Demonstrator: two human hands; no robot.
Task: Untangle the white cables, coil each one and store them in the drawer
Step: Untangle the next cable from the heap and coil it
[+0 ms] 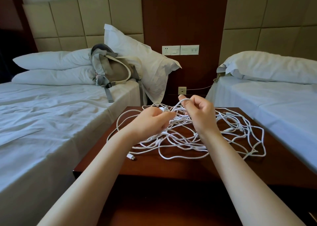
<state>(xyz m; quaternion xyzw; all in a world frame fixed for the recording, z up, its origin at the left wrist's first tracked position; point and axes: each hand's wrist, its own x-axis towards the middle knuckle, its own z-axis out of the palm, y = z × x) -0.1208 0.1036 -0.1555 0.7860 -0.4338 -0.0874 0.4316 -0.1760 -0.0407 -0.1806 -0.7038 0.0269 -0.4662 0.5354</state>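
Tangle of white cables point(188, 140) on tabletop point(171, 167), left hand point(151, 121) and right hand point(200, 115) each with grip pinched on a strand; light, limp, snag-prone, so probably best led out from a free connector point(131, 157).

Tabletop point(154, 165) sits btwn left bed point(42, 122) & right bed point(283, 105). On it the cables point(188, 143) lie tangled, centre to right edge, w/ one plug point(131, 157) front-left; left hand point(151, 121) & right hand point(200, 115) are over the pile's back part. Backpack point(115, 69) on left bed, against pillows point(51, 67).
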